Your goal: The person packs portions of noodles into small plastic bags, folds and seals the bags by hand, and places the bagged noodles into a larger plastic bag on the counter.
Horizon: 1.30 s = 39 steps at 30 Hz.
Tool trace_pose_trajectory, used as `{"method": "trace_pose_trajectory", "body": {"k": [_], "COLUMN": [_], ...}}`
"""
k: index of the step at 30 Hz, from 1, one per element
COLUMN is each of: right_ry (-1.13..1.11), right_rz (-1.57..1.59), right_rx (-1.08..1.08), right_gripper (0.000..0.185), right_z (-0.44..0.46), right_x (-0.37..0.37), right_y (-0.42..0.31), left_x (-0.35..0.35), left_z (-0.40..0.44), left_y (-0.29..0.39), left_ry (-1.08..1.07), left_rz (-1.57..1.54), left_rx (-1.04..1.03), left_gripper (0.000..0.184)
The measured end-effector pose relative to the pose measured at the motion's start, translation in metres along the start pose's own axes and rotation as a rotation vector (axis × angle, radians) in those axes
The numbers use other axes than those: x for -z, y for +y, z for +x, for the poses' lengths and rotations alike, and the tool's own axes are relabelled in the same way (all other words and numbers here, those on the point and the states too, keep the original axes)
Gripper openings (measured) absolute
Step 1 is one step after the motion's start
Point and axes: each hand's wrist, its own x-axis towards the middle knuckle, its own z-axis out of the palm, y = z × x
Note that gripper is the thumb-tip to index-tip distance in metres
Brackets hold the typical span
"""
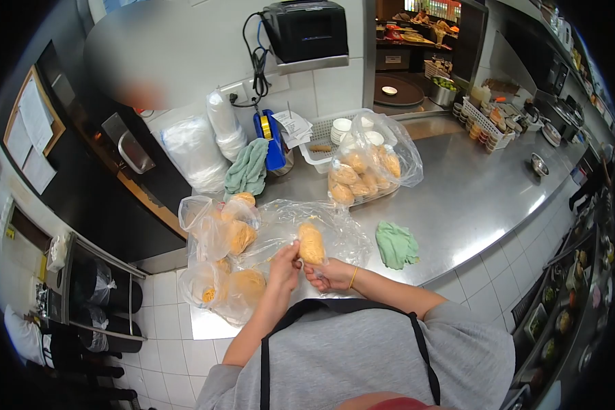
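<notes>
An orange-yellow, crumbly-looking lump in clear plastic [311, 244] is upright between my hands, above the steel counter. My left hand [285, 266] is closed at its lower left side. My right hand [329, 275], with a yellow band at the wrist, is closed round the plastic at its lower end. Clear plastic sheeting [273, 222] lies spread behind and beside the hands. To the left sit plastic bags [242, 290] with similar orange-yellow lumps, close to my left forearm.
A green cloth [396, 244] lies on the steel counter [458, 198] at right. Farther back are a bag of filled rolls [362, 171], a white basket [314, 156], a blue dispenser [271, 147] and another green cloth [248, 169]. A person [27, 335] stands at far left.
</notes>
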Motion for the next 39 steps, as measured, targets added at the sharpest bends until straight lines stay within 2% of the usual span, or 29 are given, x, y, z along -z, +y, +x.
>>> {"method": "trace_pose_trajectory", "body": {"k": [1,3,4,5,6,7,8,9,11,13,15,16,18,19,21,23,25,27,28,29,31,32,34,35,37,39], "right_ry": [-0.008,0.210,0.267,0.236,0.310,0.370,0.422,0.396,0.536,0.547,0.623,0.621,0.370,0.370,0.316,0.319,0.338,0.198,0.089,0.130,0.067,0.087,0.036,0.046,0.001,0.005], "right_rz": [-0.008,-0.219,-0.491,-0.517,-0.943,-1.357,-1.409,-1.420,-1.604,-1.637,-1.811,-1.811,-1.256,-1.259,-0.940,-0.991,-1.020,-1.254,-1.107,-1.081,-0.722,-0.704,-0.918,-0.912,-1.062,-1.087], "right_rx": [-0.013,-0.004,0.050,0.024,0.262,0.529,0.567,0.565,0.641,0.581,0.865,0.863,0.845,0.843,0.547,0.512,0.470,0.488,0.552,0.552,0.433,0.442,0.530,0.536,0.456,0.429], "right_gripper": [0.024,0.023,0.026,0.026,0.029,0.031,0.033,0.033,0.029,0.027,0.024,0.024,0.025,0.025,0.030,0.030,0.030,0.030,0.027,0.027,0.019,0.019,0.020,0.020,0.024,0.025], "right_z": [0.001,0.003,-0.001,0.002,0.005,0.006,0.006,0.005,-0.008,-0.023,-0.031,-0.032,-0.028,-0.029,-0.030,-0.027,-0.030,-0.037,-0.039,-0.043,-0.048,-0.046,-0.042,-0.042,-0.045,-0.041], "right_x": [-0.001,-0.004,-0.013,-0.011,-0.005,-0.003,-0.002,-0.004,-0.014,-0.030,-0.024,-0.014,0.014,0.021,0.032,0.039,0.036,0.027,0.027,0.026,0.025,0.029,0.033,0.033,0.028,0.030], "right_y": [0.001,0.003,-0.006,-0.004,-0.003,-0.004,-0.004,-0.007,-0.017,-0.031,-0.037,-0.037,-0.036,-0.035,-0.030,-0.026,-0.022,-0.032,-0.035,-0.039,-0.050,-0.050,-0.048,-0.048,-0.052,-0.050], "left_x": [-0.004,-0.012,-0.018,-0.021,-0.021,-0.019,-0.016,-0.015,-0.018,-0.017,-0.009,-0.009,-0.011,-0.012,-0.012,-0.007,-0.004,-0.004,-0.004,-0.005,-0.007,-0.006,-0.009,-0.010,-0.008,-0.006], "left_z": [-0.003,-0.007,-0.006,-0.006,-0.003,0.002,0.005,0.003,-0.002,-0.006,-0.008,-0.013,-0.023,-0.026,-0.029,-0.027,-0.023,-0.020,-0.019,-0.018,-0.018,-0.018,-0.021,-0.020,-0.021,-0.022], "left_y": [-0.011,-0.024,-0.022,-0.021,-0.023,-0.026,-0.028,-0.026,-0.020,-0.010,-0.005,-0.003,0.000,-0.002,-0.005,-0.010,-0.012,-0.013,-0.014,-0.016,-0.014,-0.011,-0.014,-0.014,-0.017,-0.016], "left_ry": [0.074,0.190,0.274,0.360,0.394,0.428,0.458,0.482,0.380,0.351,0.142,0.144,-0.042,-0.042,-0.122,-0.155,-0.213,-0.228,-0.225,-0.267,-0.263,-0.294,-0.348,-0.380,-0.431,-0.476], "left_rz": [-0.022,-0.076,0.028,0.136,0.114,0.317,0.527,0.518,0.748,0.759,0.861,0.860,0.761,0.759,0.791,0.810,1.012,1.019,1.024,1.029,0.996,1.053,1.057,1.051,0.991,0.930], "left_rx": [-0.016,-0.056,-0.158,-0.256,-0.273,-0.377,-0.472,-0.478,-0.674,-0.697,-0.703,-0.701,-0.585,-0.586,-0.539,-0.503,-0.500,-0.481,-0.481,-0.457,-0.554,-0.455,-0.492,-0.544,-0.533,-0.517], "left_gripper": [0.014,0.015,0.016,0.017,0.017,0.018,0.019,0.019,0.019,0.017,0.015,0.015,0.014,0.014,0.014,0.015,0.019,0.019,0.018,0.018,0.014,0.014,0.014,0.014,0.015,0.017]}}
